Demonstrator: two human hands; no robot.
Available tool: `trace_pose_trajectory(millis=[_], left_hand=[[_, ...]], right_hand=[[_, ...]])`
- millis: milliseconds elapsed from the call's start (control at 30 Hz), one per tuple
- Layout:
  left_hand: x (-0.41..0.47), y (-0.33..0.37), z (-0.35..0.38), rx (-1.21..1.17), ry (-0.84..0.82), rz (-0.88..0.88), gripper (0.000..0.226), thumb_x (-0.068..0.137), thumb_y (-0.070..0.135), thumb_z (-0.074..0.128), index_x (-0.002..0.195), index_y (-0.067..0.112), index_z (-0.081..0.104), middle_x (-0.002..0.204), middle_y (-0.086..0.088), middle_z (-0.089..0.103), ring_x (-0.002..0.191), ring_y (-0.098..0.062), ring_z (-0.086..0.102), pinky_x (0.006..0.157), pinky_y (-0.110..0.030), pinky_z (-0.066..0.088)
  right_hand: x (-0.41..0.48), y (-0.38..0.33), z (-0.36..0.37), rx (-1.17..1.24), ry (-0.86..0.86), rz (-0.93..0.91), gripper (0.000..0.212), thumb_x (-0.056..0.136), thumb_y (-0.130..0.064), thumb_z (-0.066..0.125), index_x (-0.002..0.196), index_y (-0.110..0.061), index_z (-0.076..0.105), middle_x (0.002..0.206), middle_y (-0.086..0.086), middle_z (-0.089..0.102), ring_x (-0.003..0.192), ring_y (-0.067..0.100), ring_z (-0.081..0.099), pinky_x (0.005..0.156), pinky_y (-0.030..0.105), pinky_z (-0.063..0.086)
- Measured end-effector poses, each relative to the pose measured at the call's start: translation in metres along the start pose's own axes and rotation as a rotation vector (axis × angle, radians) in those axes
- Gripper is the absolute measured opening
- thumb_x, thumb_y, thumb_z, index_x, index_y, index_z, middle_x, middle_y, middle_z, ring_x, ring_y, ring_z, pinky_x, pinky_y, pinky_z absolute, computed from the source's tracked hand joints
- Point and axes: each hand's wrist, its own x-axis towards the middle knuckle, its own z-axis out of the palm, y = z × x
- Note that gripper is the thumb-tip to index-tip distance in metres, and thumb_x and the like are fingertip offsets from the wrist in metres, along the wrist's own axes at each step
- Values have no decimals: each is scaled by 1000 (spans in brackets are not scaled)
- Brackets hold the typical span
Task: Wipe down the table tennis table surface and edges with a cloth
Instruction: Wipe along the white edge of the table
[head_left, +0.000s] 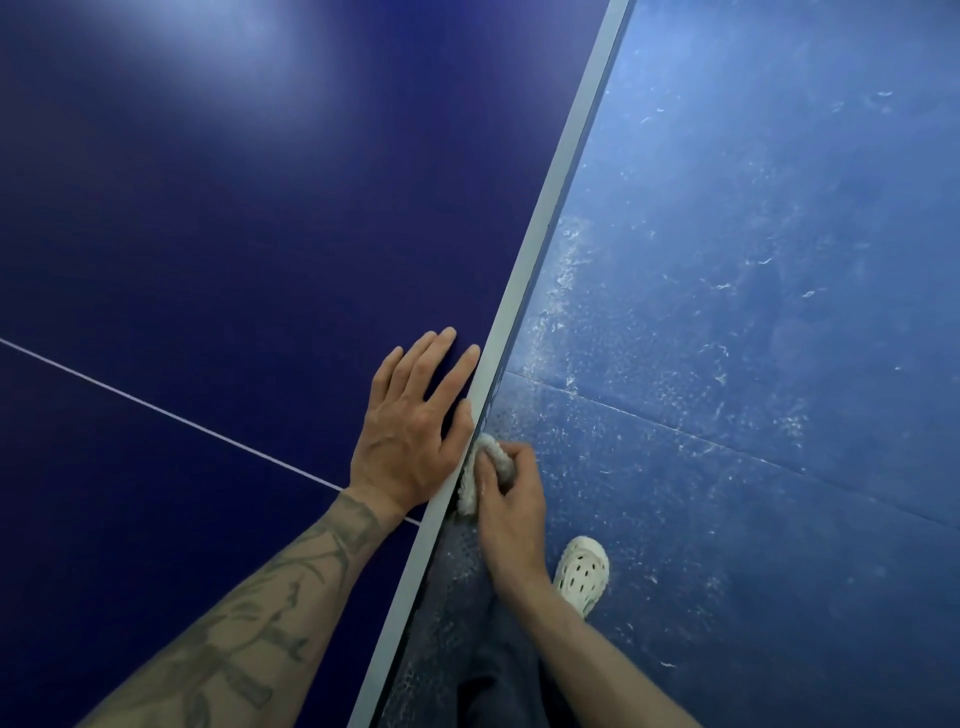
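The dark blue table tennis table (218, 223) fills the left of the view, its pale edge band (550, 208) running diagonally from top right to bottom centre. My left hand (410, 431) lies flat on the tabletop beside that edge, fingers straight and spread. Just off the table, my right hand (506, 512) grips a small white fluffy cloth (480, 475) and holds it against the side of the edge. Most of the cloth is hidden by my fingers.
A thin white line (156, 408) crosses the tabletop toward the edge. To the right lies a lighter blue floor (753, 312), scuffed with white marks and crossed by a seam. My foot in a white perforated clog (582, 571) stands close to the table.
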Motion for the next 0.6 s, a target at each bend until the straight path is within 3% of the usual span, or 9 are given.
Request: trace_pose_trajectory(millis=[100, 167, 267, 333, 467, 600], left_hand=[[0, -1, 1, 25, -31, -2, 55, 105, 28, 44, 160, 19, 42, 167, -11, 36, 157, -26, 30, 130, -49, 20], [0, -2, 1, 32, -44, -7, 57, 105, 29, 44, 162, 21, 39, 169, -10, 33, 158, -25, 28, 130, -49, 19], [0, -2, 1, 49, -62, -8, 59, 106, 30, 42, 163, 23, 35, 170, -9, 30, 159, -24, 25, 130, -49, 18], [0, -2, 1, 73, -80, -10, 59, 107, 30, 40, 165, 23, 31, 170, -9, 28, 160, -24, 23, 131, -49, 17], [3, 1, -1, 84, -102, -14, 58, 107, 29, 39, 164, 21, 31, 168, -11, 30, 158, -27, 27, 130, -50, 19], [38, -4, -3, 57, -92, 11, 51, 105, 24, 46, 155, 16, 45, 159, -12, 41, 148, -29, 39, 125, -49, 29]], right_hand=[[56, -37, -2, 20, 38, -54, 9, 109, -28, 62, 100, -27, 58, 82, -17, 67, 76, 2, 62, 73, 32, 56], [94, -64, -2, 56, 87, -76, 7, 110, -28, 60, 104, -25, 59, 83, -20, 69, 76, -2, 62, 74, 28, 58], [118, -79, 0, 87, 123, -65, 4, 110, -29, 59, 109, -25, 59, 100, -3, 70, 89, 12, 67, 89, 47, 61], [104, -69, 0, 69, 106, -37, 3, 110, -32, 59, 109, -28, 60, 102, -1, 70, 92, 14, 68, 90, 53, 60], [65, -52, -4, 13, 41, 3, 14, 108, -36, 62, 100, -47, 60, 95, -12, 71, 87, 11, 70, 78, 46, 60], [119, -92, -2, 40, 114, 1, 3, 109, -33, 61, 106, -34, 62, 96, -5, 71, 92, 21, 70, 88, 58, 60]])
